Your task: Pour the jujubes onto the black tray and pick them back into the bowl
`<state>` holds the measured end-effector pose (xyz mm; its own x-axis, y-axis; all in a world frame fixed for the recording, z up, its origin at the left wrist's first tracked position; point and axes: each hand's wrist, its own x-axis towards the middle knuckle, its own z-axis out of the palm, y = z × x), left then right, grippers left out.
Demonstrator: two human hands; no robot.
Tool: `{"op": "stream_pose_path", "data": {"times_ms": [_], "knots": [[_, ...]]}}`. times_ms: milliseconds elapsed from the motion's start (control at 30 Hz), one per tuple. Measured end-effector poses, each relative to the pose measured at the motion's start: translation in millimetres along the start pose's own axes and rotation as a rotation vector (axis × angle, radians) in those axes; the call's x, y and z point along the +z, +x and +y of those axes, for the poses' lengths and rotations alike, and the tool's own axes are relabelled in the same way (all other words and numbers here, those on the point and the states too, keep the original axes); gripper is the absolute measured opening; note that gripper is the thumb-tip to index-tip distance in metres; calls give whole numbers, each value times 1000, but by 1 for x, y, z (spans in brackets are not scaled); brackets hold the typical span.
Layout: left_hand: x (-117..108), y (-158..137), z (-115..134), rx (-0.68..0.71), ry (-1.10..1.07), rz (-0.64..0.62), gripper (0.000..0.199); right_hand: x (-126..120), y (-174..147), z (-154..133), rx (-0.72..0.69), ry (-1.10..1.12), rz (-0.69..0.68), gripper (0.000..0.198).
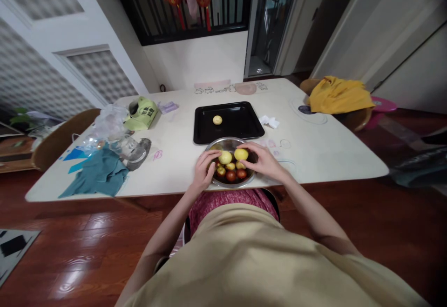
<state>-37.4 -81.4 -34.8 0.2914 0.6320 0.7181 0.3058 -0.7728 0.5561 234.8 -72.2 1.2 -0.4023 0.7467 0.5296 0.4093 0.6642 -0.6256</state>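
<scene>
A shiny metal bowl (232, 185) stands at the near edge of the table, with several round fruits inside. Dark red ones (231, 175) lie at the front, and yellow ones sit behind and above. My right hand (262, 159) pinches a bright yellow round fruit (240, 154) between thumb and fingers over the bowl. At the left rim, my left hand (203, 166) curves inward, its fingertips against a paler yellow-green round fruit (225, 157). Just beyond the bowl lies a black baking tray (237, 118), bearing one pale yellow round piece (217, 120). The fruits' exact kind cannot be made out.
On the table's left are a teal cloth (99, 172), clear plastic packaging (127, 146) and a green bag (142, 113). Crumpled white tissue (269, 121) lies right of the tray. A yellow garment (340, 95) drapes over a chair at the right end.
</scene>
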Motion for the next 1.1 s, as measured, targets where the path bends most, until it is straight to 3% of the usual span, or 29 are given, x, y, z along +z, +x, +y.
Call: {"op": "stream_pose_path", "data": {"times_ms": [500,933,1100], "knots": [[-1,0,0,13,3,-1,38,13,-6,0,-4,-10,-25,46],[-2,1,2,-17,10,-8,39,22,-6,4,12,19,109,41],[-2,2,4,-12,7,-13,38,23,-6,4,35,13,86,40]]}}
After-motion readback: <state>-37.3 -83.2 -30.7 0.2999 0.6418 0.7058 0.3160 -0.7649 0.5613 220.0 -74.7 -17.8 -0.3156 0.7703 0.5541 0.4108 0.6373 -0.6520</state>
